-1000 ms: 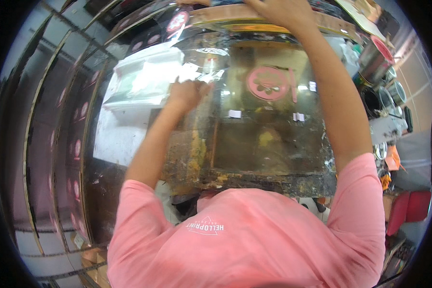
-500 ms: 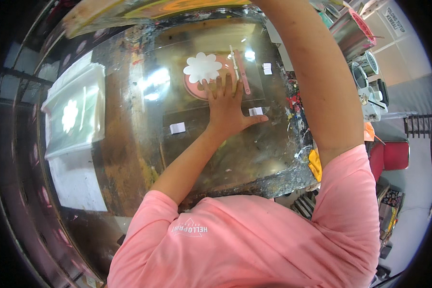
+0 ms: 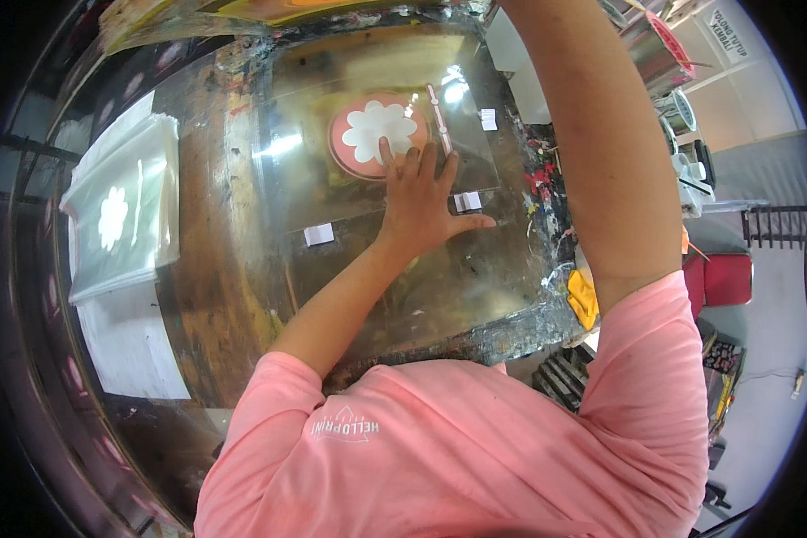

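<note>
My left hand (image 3: 419, 199) lies flat with fingers spread on a clear plastic sheet (image 3: 300, 184) on the worktable. A white flower shape (image 3: 374, 124) shows under its fingertips, sitting inside a pink disc (image 3: 339, 152) with a pink rim all around. To the right of these runs a narrow white strip edged in pink (image 3: 437, 114), its lower end close to my fingers. My right arm (image 3: 592, 117) stretches up past the top edge; its hand is out of view.
Small white tabs (image 3: 318, 235) lie around the sheet. A stack of clear sheets (image 3: 157, 229) with white flowers rests on white paper at left. A yellowish framed panel (image 3: 166, 22) spans the top. Cans (image 3: 656, 58), a yellow cloth (image 3: 583, 299) and a red chair (image 3: 728, 279) are at right.
With my left hand on it, the white flower and strip have shifted slightly right and toward me, so the flower is now centred on the pink disc and the white strip overlies the pink one.
</note>
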Tool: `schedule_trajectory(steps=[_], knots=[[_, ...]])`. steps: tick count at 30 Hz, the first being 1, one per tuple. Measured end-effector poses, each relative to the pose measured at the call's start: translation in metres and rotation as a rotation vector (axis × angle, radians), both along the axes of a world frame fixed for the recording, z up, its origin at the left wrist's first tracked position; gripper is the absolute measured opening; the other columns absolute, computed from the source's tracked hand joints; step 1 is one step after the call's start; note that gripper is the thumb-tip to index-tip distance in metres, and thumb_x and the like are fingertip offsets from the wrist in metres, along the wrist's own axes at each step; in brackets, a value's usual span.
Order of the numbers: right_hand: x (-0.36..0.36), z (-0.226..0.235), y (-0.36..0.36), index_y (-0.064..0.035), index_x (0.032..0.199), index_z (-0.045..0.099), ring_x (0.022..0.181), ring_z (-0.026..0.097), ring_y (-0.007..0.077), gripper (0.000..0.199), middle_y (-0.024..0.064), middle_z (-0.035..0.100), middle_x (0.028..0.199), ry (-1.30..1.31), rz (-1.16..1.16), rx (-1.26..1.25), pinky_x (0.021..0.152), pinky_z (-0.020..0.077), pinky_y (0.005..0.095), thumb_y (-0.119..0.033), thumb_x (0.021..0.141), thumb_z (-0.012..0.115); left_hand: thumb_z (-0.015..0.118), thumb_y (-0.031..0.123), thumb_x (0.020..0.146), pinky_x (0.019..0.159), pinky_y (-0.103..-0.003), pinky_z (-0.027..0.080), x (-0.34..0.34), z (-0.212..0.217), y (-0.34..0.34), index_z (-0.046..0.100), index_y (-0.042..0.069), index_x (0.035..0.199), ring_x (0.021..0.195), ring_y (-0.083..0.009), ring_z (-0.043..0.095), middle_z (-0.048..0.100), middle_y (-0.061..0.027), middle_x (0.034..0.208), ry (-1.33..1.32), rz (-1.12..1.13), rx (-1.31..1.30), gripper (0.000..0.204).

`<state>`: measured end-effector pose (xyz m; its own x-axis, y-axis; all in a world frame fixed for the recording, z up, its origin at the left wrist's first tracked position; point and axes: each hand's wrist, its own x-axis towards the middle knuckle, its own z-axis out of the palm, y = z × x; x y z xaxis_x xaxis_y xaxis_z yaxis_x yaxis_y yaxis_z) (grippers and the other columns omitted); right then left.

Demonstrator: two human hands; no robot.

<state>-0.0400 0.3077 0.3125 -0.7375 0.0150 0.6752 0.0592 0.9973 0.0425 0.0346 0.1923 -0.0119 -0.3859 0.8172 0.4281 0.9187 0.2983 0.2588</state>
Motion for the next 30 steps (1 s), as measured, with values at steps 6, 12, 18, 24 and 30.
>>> schedule_trajectory(steps=[6, 12, 18, 24, 30], knots=[[0.010, -0.005, -0.013, 0.0047, 0.087, 0.078, 0.091, 0.074, 0.0441, 0.070, 0.0281, 0.075, 0.090, 0.102, 0.056, -0.045, 0.086, 0.0574, 0.0520, -0.060, 0.096, 0.052, 0.074, 0.080, 0.074, 0.125, -0.067, 0.022, -0.005, 0.004, -0.008, 0.069, 0.002, 0.129, 0.131, -0.0408, 0.055, 0.064, -0.0177, 0.130, -0.171, -0.176, 0.009, 0.095], [0.036, -0.046, -0.022, 0.0019, 0.089, 0.072, 0.089, 0.072, 0.0433, 0.060, 0.0239, 0.074, 0.090, 0.091, 0.085, -0.033, 0.084, 0.0545, 0.0524, -0.055, 0.098, 0.054, 0.097, 0.025, 0.076, 0.091, -0.037, 0.059, -0.070, 0.100, -0.115, 0.065, 0.005, 0.131, 0.100, -0.0239, 0.071, 0.072, -0.0130, 0.116, -0.818, 0.359, 0.762, 0.067], [0.081, -0.152, -0.013, -0.0087, 0.117, 0.070, 0.092, 0.073, 0.0396, 0.037, 0.0149, 0.075, 0.096, -0.475, 0.323, -0.001, 0.085, 0.0537, 0.0543, -0.038, 0.095, 0.070, 0.102, 0.045, 0.063, 0.103, -0.041, 0.054, -0.061, 0.101, -0.184, 0.048, -0.013, 0.150, 0.118, -0.0313, 0.070, 0.070, -0.0272, 0.130, -0.936, 0.382, 0.360, 0.118], [0.046, -0.241, 0.014, -0.0134, 0.126, 0.070, 0.099, 0.069, 0.0380, 0.036, 0.0141, 0.073, 0.101, -0.487, 0.275, -0.229, 0.084, 0.0540, 0.0516, -0.015, 0.090, 0.071, 0.099, 0.059, 0.054, 0.105, -0.045, 0.039, -0.030, 0.021, -0.198, 0.070, 0.000, 0.128, 0.112, -0.0286, 0.057, 0.063, -0.0095, 0.111, -0.267, 0.567, 0.053, 0.100], [-0.087, -0.282, 0.084, -0.0174, 0.122, 0.070, 0.099, 0.069, 0.0376, 0.028, 0.0123, 0.072, 0.102, -0.379, 0.204, -0.132, 0.081, 0.0554, 0.0521, -0.023, 0.094, 0.069, 0.096, 0.067, 0.047, 0.100, -0.045, 0.032, -0.038, 0.016, -0.198, 0.073, 0.004, 0.108, 0.108, -0.0293, 0.051, 0.056, -0.0086, 0.107, -0.272, 0.552, -0.008, 0.091]])
